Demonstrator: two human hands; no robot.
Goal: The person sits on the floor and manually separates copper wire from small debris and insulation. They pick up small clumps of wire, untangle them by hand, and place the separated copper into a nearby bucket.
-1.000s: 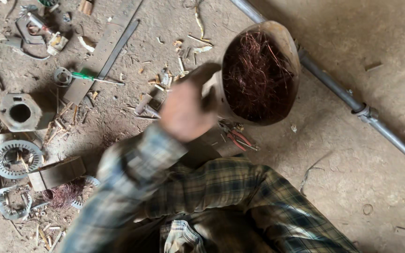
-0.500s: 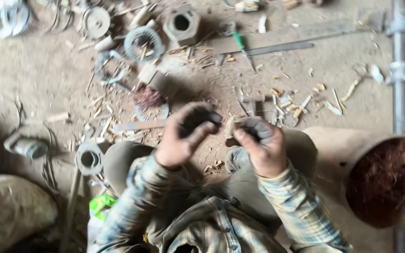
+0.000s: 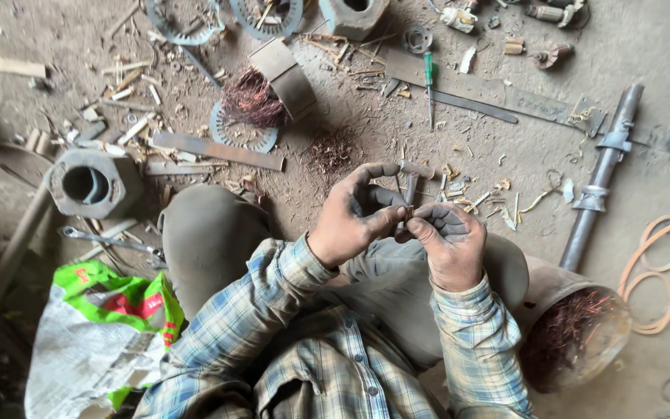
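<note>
One small copper-coloured piece (image 3: 409,211) is pinched between the fingertips of two grimy hands, above the knees. The left hand (image 3: 354,213) is closed on it with thumb and forefinger; the right hand (image 3: 450,240) grips it from the other side. On the dirt floor are seen two hexagonal metal housings (image 3: 87,184), one green screwdriver (image 3: 429,74), one pipe (image 3: 600,182) and one bowl of copper wire (image 3: 575,334) just beside the right knee.

Grimy matt hands (image 3: 405,225), perhaps on copper wire (image 3: 409,211); dull metal pipe (image 3: 600,182).
</note>
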